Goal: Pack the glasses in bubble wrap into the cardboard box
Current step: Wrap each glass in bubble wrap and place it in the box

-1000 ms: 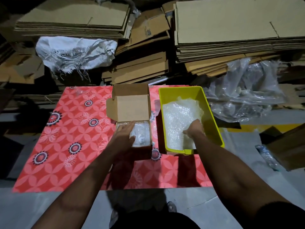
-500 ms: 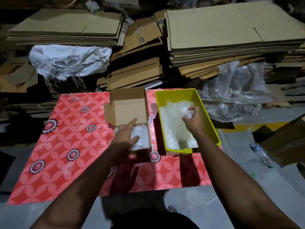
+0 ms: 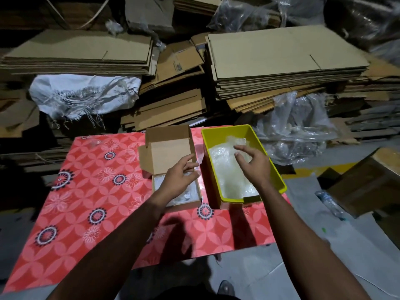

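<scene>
Bubble-wrapped glasses (image 3: 186, 194) are already lying in the small cardboard box (image 3: 177, 191), which sits on the red patterned cloth (image 3: 86, 202) nearest the person, its lid flap (image 3: 171, 152) standing open at the far side. More wrapped bundles (image 3: 229, 169) are heaped in the yellow bin (image 3: 277, 182) just beside the box, on its right.

Above the box the left hand (image 3: 179, 178) is held with fingers loosely spread and lightly curled; nothing is seen to be gripped by it, though whether the wrap beneath is touched cannot be told. Over the bin, the right hand (image 3: 253, 163) is poised with thumb and fingers parted, and a clear bundle appears to be just at its fingertips (image 3: 239, 147); a firm hold cannot be confirmed.

Each bundle is judged to be light, soft on the outside and brittle within. The plastic skin is likely to be slippery and to give under pressure, so a pinch at a loose corner would be a poor choice. A broad grasp across the middle, where the glasses are cushioned most, is thought safest, with only gentle squeezing. The bundle should be laid flat into the box, not dropped.

Beyond the cloth, a torn white sack (image 3: 84, 94), stacks of flattened cardboard (image 3: 281, 61) and crumpled plastic bags (image 3: 298, 126) are piled.
</scene>
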Motion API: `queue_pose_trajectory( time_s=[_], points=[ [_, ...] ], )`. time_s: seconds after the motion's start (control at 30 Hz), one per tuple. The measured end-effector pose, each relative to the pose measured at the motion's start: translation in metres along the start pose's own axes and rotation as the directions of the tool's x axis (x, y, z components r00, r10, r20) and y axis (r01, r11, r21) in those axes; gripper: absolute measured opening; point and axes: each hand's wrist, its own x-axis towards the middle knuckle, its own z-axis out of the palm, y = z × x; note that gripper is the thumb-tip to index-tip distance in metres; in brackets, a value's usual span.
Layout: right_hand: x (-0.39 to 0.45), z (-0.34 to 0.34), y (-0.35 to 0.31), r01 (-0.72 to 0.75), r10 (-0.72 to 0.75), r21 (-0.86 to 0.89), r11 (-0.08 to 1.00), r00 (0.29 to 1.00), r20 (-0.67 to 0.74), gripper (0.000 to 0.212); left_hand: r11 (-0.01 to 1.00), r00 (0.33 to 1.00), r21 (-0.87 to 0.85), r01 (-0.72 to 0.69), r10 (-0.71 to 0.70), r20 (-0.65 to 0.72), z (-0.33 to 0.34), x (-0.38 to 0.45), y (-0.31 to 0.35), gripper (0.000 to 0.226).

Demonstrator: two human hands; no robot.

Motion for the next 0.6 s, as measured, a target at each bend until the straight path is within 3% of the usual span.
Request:
queue_pose_trajectory(
  time_s=[0.1,0.27,0.4,0.47,0.53,0.6],
  points=[
    [-0.004,-0.008,-0.035,-0.016,-0.004,0.282,0.959,0.997,0.072,0.02,0.993,1.0,-0.116,-0.022,0.021,-0.007,-0.008,-0.005,0.017,0.062],
    [-0.015,0.003,-0.096,-0.204,0.064,0.673,0.711,0.972,0.226,0.038,0.889,0.998,-0.457,0.024,0.008,0.07,-0.025,-0.019,0.053,0.036],
    [-0.029,0.022,-0.123,-0.316,0.132,0.813,0.489,0.948,0.289,0.052,0.81,1.0,-0.587,-0.002,0.004,0.001,-0.045,-0.036,0.058,0.004],
    [-0.033,0.031,-0.127,-0.373,0.155,0.849,0.375,0.928,0.339,0.055,0.801,0.998,-0.598,0.024,0.015,0.061,-0.056,-0.044,0.057,0.015],
    [-0.036,0.037,-0.127,-0.437,0.179,0.823,0.363,0.899,0.399,0.057,0.833,0.995,-0.552,0.045,0.011,0.097,-0.066,-0.051,0.055,0.035],
    [-0.036,0.042,-0.122,-0.486,0.154,0.79,0.373,0.872,0.464,0.055,0.868,1.0,-0.496,0.025,-0.016,0.021,-0.075,-0.054,0.053,0.032]
  ],
)
